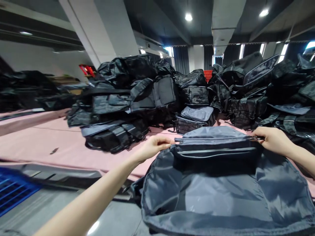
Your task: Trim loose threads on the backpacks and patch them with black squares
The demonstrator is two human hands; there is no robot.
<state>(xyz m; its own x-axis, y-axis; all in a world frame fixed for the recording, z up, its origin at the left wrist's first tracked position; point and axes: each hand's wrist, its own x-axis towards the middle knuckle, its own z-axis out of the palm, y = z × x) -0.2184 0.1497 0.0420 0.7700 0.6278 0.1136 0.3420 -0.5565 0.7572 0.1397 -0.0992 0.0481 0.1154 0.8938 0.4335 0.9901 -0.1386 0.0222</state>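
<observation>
A large dark backpack lies opened in front of me, its grey lining facing up. With fingers pinched, my left hand grips the left end of the backpack's folded upper edge, where the pocket panel is. At the other end of that edge, my right hand is closed on the fabric, and small dark metallic-looking pieces show by its fingers. Between the hands the edge is stretched nearly straight. Below it, light piping runs along a dark inner pocket.
Pink cloth covers the table. Piled backpacks stand across its far side, with more stacked at right. A small dark scrap lies at left. On the floor at lower left is a blue plastic crate. A pillar rises behind.
</observation>
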